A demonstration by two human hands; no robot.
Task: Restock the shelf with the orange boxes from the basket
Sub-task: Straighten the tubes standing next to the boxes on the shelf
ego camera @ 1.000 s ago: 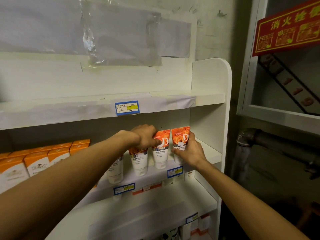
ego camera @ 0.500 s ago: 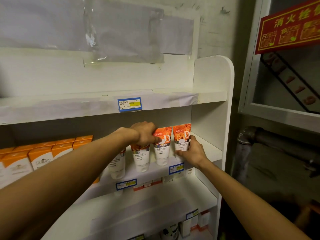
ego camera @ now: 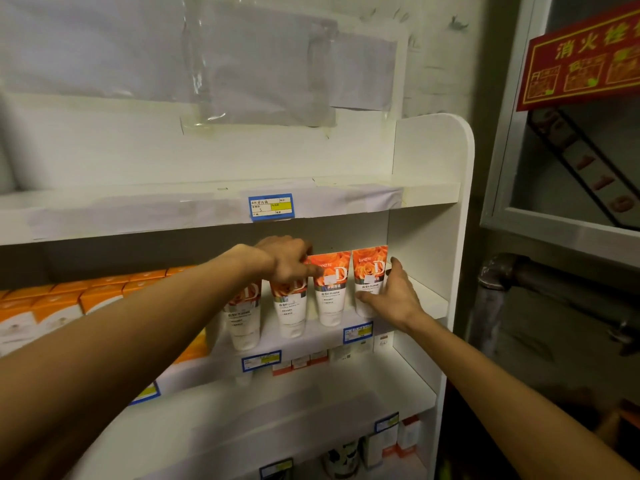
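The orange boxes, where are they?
In the head view, the orange boxes sit at the left of the middle shelf, left of the tubes, behind the left forearm.

You can read "DANZ" and a large white "D" on the orange-topped tubes (ego camera: 369,271) near the shelf's right end. The red sign (ego camera: 585,53) at the upper right shows "消火栓". The blue price tags (ego camera: 270,206) along the shelf edges are too small to read.

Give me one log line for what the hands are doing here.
left hand: touches tube tops | right hand: cups rightmost tube | orange boxes: on shelf, untouched
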